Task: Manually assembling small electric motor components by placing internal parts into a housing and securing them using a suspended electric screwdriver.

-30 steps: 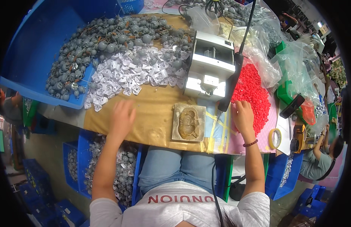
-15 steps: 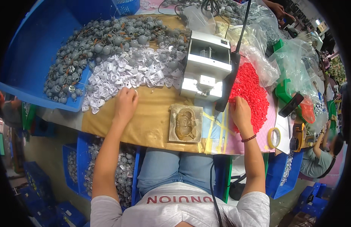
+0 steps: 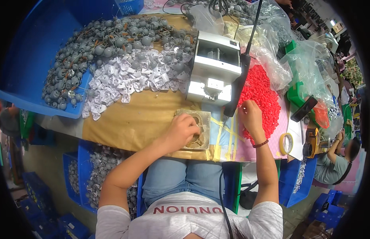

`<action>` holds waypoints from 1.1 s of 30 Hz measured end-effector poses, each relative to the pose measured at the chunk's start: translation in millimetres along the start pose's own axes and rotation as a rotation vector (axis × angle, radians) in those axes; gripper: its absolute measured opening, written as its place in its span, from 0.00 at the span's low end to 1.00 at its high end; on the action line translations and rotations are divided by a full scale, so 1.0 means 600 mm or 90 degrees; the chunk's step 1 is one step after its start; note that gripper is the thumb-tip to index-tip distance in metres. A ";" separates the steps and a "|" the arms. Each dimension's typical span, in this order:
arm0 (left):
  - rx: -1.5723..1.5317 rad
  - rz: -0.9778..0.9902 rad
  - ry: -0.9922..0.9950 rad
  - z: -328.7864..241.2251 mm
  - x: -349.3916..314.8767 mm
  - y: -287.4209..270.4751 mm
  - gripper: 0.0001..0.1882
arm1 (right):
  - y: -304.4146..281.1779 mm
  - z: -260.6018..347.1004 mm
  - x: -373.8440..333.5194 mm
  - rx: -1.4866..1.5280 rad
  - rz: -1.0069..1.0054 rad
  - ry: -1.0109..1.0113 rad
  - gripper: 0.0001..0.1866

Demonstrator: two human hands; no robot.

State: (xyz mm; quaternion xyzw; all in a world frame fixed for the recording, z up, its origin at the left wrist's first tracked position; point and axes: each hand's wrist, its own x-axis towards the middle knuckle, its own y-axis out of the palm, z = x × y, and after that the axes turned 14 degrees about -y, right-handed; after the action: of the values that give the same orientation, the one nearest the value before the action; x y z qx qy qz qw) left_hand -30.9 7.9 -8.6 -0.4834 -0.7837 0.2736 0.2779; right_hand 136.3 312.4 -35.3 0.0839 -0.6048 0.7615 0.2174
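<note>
My left hand (image 3: 181, 133) is over the left half of a square metal mould block (image 3: 205, 140), its fingers bent together into the hollow. Whatever those fingers hold is hidden or too small to name. At the left edge of a heap of small red plastic parts (image 3: 262, 97), my right hand (image 3: 252, 119) has its fingertips pinched together; I cannot make out what is between them. A pile of small white plastic parts (image 3: 125, 77) lies at the left of the table, with grey ball-shaped parts on wires (image 3: 113, 40) heaped behind it.
A white bench machine (image 3: 212, 75) stands behind the mould, with a black rod-like tool (image 3: 237, 89) along its right side. A blue bin (image 3: 41, 97) is at far left. Yellow tape (image 3: 286, 143), a phone (image 3: 304, 108) and clear plastic bags (image 3: 312, 59) are at right. Another person (image 3: 332, 167) sits far right.
My left hand has moved right and nearer, from the edge of the white pile to the mould block. My right hand stays at the red heap, its fingers slightly shifted.
</note>
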 end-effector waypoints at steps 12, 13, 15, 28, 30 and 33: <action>0.219 -0.350 -0.185 0.118 0.180 -0.088 0.32 | -0.011 0.233 0.037 0.433 0.040 -0.227 0.14; 0.240 -0.335 -0.179 0.119 0.189 -0.091 0.32 | 0.000 0.244 0.039 0.385 0.005 -0.283 0.15; 0.219 -0.293 -0.208 0.124 0.195 -0.103 0.32 | 0.025 0.251 0.037 0.282 -0.011 -0.362 0.15; -0.619 -0.280 -0.077 0.015 0.125 -0.239 0.22 | 0.037 0.275 0.007 0.201 -0.078 -0.300 0.13; -0.606 -0.260 -0.112 0.019 0.115 -0.234 0.23 | 0.045 0.271 0.003 0.224 -0.087 -0.288 0.14; -0.546 -0.243 -0.187 0.047 0.100 -0.217 0.24 | 0.049 0.276 0.002 0.245 -0.109 -0.272 0.15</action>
State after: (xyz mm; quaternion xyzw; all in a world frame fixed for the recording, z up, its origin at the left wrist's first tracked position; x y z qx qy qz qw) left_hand -151.9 7.9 72.9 -0.3582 -0.9313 -0.0644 -0.0141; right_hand 100.4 149.1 -18.8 0.3330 -0.4721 0.8060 0.1288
